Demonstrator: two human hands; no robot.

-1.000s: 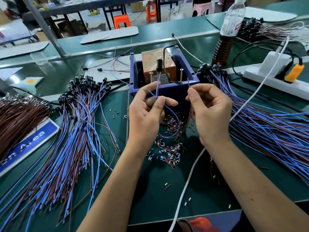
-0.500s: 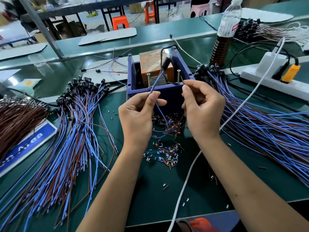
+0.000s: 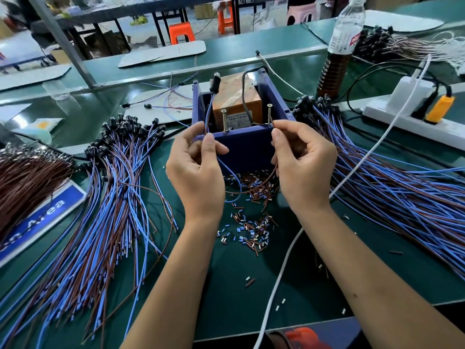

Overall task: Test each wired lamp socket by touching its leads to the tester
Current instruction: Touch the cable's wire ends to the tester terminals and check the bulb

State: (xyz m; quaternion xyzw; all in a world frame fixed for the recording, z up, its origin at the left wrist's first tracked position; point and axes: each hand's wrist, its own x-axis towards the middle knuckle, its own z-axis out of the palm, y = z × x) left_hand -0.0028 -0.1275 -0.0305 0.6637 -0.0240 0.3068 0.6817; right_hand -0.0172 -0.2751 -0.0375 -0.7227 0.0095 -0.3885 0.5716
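The left hand (image 3: 197, 170) pinches the blue lead (image 3: 209, 114) between thumb and forefinger, at the near left corner of the tester box (image 3: 241, 144). From that pinch the lead rises to the black lamp socket (image 3: 215, 83), which stands tilted above the box's left wall, well above the hand. Below the fingers the same blue wire loops down behind the hand toward the table.

The right hand (image 3: 302, 167) pinches the brown lead (image 3: 266, 181) with thumb and forefinger at the box's near right corner, its fingertips just beside the right upright screw (image 3: 269, 114); whether the bare end touches the screw cannot be told. The brown wire curves down under the palm. A second screw (image 3: 224, 120) stands near the left hand.

Inside the box sits an orange taped block (image 3: 234, 102). Cut insulation scraps (image 3: 251, 222) lie scattered between the wrists. Bundles of wired sockets spread out on the left (image 3: 108, 197) and on the right (image 3: 390, 187) of the green table (image 3: 226, 285). A white cable (image 3: 281, 273) runs past the right forearm.
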